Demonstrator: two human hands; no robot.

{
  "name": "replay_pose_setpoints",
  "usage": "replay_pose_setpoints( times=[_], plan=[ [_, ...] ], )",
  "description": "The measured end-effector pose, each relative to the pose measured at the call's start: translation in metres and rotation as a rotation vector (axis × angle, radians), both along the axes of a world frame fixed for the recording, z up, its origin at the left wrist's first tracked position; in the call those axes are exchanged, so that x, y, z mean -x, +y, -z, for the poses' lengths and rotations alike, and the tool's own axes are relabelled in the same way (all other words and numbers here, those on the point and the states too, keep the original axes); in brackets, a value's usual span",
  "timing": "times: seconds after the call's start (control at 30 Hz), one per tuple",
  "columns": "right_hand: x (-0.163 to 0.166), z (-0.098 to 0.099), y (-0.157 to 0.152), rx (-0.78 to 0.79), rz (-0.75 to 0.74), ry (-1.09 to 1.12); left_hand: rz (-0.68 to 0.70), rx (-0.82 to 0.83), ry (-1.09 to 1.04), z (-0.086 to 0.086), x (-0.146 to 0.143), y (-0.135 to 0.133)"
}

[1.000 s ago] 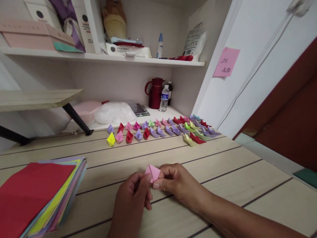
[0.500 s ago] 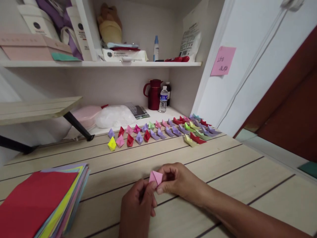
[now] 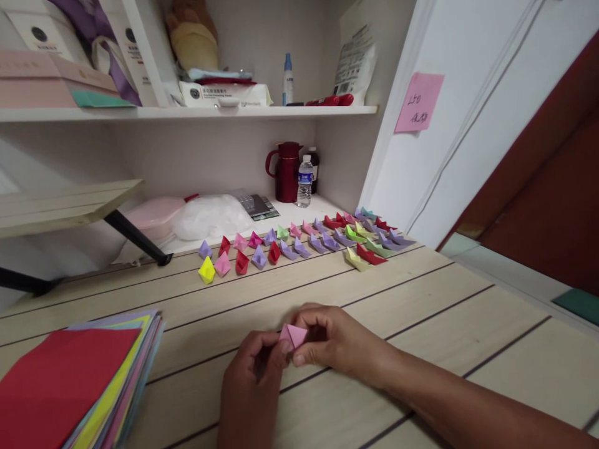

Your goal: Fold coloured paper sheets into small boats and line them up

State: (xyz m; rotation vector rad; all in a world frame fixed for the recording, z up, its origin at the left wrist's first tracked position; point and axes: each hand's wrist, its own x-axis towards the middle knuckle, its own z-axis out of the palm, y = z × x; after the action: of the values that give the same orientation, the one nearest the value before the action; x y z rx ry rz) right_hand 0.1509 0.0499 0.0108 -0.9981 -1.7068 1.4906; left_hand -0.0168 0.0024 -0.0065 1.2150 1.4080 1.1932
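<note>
Between my two hands is a small folded piece of pink paper [image 3: 293, 336], with a diagonal fold line across its face. My left hand [image 3: 256, 368] pinches its lower left side between thumb and fingers. On the opposite edge, my right hand [image 3: 325, 337] grips it, thumb below and fingers curled behind. Both hands are just above the wooden slatted table [image 3: 224, 312]. Beyond them stand rows of small folded paper boats in several colours, among them a yellow boat [image 3: 206, 270] at the left end and a red boat [image 3: 371, 254] at the right.
A stack of coloured paper [image 3: 70, 380], red on top, lies at the left. Behind the boats are a clear plastic bag [image 3: 210, 216], a dark red jug [image 3: 287, 173] and a water bottle [image 3: 304, 181]. A small raised wooden stand [image 3: 70, 206] occupies the back left.
The pink paper has tilted and turned slightly between my fingers, its fold line showing at a different angle. My left hand has shifted a little left, and the camera view has moved slightly.
</note>
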Motion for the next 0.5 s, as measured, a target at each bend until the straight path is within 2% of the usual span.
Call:
replay_pose_setpoints(
  times=[0.1, 0.27, 0.5],
  plan=[
    [0.000, -0.001, -0.003, -0.161, 0.070, 0.000, -0.103, -0.014, 0.070, 0.002, -0.001, -0.002],
    [0.002, 0.001, -0.004, -0.211, 0.126, -0.019, -0.190, -0.082, 0.174, 0.003, -0.007, -0.007],
    [0.003, -0.001, -0.006, -0.305, 0.135, -0.117, -0.222, -0.186, 0.295, 0.002, -0.011, -0.009]
  ],
)
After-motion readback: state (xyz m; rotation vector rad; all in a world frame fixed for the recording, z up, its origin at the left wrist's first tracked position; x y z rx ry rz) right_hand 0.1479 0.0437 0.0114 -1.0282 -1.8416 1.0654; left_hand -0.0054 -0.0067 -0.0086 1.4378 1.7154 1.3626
